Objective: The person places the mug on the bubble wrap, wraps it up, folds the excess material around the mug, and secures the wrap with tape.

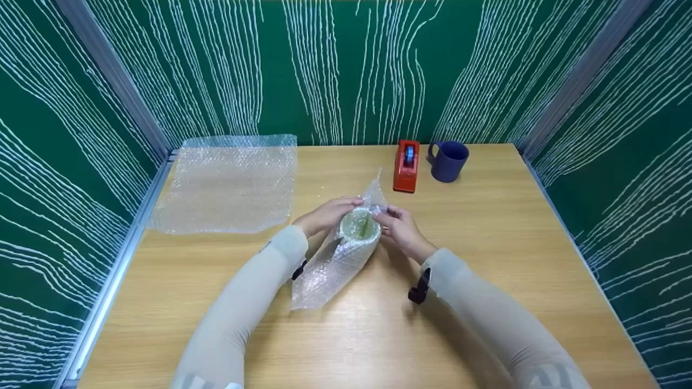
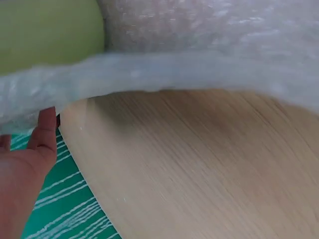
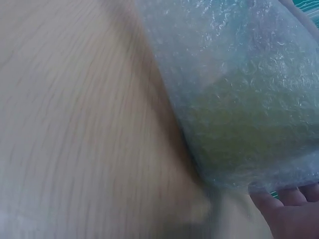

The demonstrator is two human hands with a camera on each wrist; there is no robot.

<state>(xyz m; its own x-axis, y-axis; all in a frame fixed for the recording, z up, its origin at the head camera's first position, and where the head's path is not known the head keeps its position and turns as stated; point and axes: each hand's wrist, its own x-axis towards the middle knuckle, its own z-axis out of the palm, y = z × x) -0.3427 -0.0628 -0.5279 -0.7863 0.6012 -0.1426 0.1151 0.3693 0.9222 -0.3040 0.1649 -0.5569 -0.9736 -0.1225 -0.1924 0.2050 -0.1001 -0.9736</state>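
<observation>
A round green cup-like object (image 1: 358,224) sits near the middle of the table, with a sheet of bubble wrap (image 1: 324,275) folded around it. One corner of the wrap sticks up behind it and another trails toward the front left. My left hand (image 1: 330,214) holds the wrap at the far left side of the object. From the right, my right hand (image 1: 403,229) pinches the wrap, thumb at the rim. Smooth green surface shows inside the wrap in the left wrist view; the right wrist view shows green through the wrap (image 3: 239,99).
A second, flat sheet of bubble wrap (image 1: 232,186) lies at the back left of the wooden table (image 1: 486,216). A red tape dispenser (image 1: 406,167) and a dark blue mug (image 1: 449,161) stand at the back right. Green walls with white lines surround the table.
</observation>
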